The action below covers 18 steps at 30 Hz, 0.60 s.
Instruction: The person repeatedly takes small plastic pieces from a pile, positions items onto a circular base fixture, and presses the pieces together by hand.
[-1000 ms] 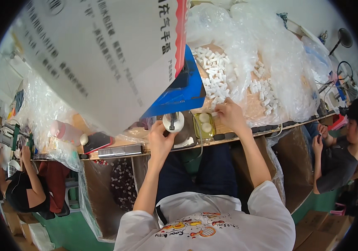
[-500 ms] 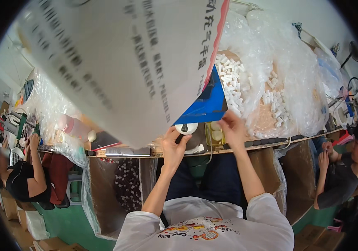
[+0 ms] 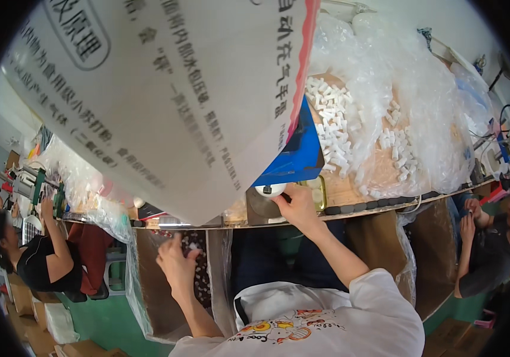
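My right hand (image 3: 302,208) is at the table's front edge, thumb and fingers closed at the rim of a white round piece (image 3: 277,189) with a dark centre. That piece sits just under a blue metal part (image 3: 299,154); its left side is partly covered. My left hand (image 3: 176,265) hangs below the table edge, fingers apart, over an open carton (image 3: 153,285) of small dark and white pieces (image 3: 201,273). Nothing shows in the left hand. A large printed white sheet (image 3: 177,89) hides much of the upper left and middle.
Heaps of small white plastic pieces (image 3: 338,128) lie on the table beside clear plastic sheeting (image 3: 409,119). A yellow-edged tray (image 3: 324,193) stands right of my right hand. Another carton (image 3: 424,262) is below the table. People sit at left (image 3: 49,256) and right (image 3: 487,256).
My left hand has let go of the white round piece and moved down and left over the carton. My right hand has come left from the yellow-edged tray to the round piece.
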### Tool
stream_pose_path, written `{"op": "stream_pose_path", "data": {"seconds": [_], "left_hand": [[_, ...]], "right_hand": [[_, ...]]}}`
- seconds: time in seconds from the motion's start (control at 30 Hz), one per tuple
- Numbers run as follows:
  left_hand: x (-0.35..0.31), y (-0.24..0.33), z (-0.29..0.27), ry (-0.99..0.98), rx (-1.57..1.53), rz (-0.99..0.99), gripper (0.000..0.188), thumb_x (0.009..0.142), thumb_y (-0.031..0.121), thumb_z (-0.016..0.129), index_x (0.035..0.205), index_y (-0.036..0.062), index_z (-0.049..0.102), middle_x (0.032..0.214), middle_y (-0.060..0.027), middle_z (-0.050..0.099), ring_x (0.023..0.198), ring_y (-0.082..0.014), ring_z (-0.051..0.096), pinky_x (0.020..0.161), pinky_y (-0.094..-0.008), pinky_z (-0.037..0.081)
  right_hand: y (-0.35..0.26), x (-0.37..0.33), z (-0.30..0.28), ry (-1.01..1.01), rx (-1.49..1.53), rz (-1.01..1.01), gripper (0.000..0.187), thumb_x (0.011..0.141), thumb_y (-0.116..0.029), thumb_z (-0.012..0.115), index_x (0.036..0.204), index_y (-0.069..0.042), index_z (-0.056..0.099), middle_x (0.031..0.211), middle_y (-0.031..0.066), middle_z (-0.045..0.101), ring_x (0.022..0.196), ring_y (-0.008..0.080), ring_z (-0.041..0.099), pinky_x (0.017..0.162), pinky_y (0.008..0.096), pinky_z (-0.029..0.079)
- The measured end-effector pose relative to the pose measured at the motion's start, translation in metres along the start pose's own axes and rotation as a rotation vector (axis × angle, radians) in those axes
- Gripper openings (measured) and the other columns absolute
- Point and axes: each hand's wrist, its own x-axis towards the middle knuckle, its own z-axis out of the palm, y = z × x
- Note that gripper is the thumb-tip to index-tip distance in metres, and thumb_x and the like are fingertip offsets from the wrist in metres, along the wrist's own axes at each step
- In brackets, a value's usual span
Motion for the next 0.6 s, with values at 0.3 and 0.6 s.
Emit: {"op": "stream_pose_path", "data": {"seconds": [0.3, 0.6], "left_hand": [[0.113, 0.058, 0.040, -0.170, -0.323, 0.434, 0.034, 0.072, -0.003, 0.070, 0.105, -0.0001, 0.064, 0.095, -0.0160, 0.066, 0.100, -0.0379, 0.060, 0.089, -0.0442, 0.047], [0.100, 0.111, 0.017, -0.343, -1.122, 0.139, 0.037, 0.080, 0.001, 0.080, 0.114, -0.0067, 0.067, 0.102, -0.0095, 0.072, 0.094, -0.0146, 0.069, 0.081, -0.0318, 0.055]], "right_hand": [[-0.005, 0.002, 0.000, -0.036, -0.143, -0.122, 0.018, 0.079, -0.004, 0.072, 0.097, -0.001, 0.068, 0.087, 0.0099, 0.069, 0.085, 0.0308, 0.066, 0.076, 0.0404, 0.052], [0.057, -0.069, -0.212, 0.245, -0.882, 0.280, 0.021, 0.074, -0.002, 0.074, 0.093, -0.001, 0.068, 0.088, 0.0155, 0.070, 0.089, 0.0306, 0.067, 0.084, 0.0400, 0.051]]}}
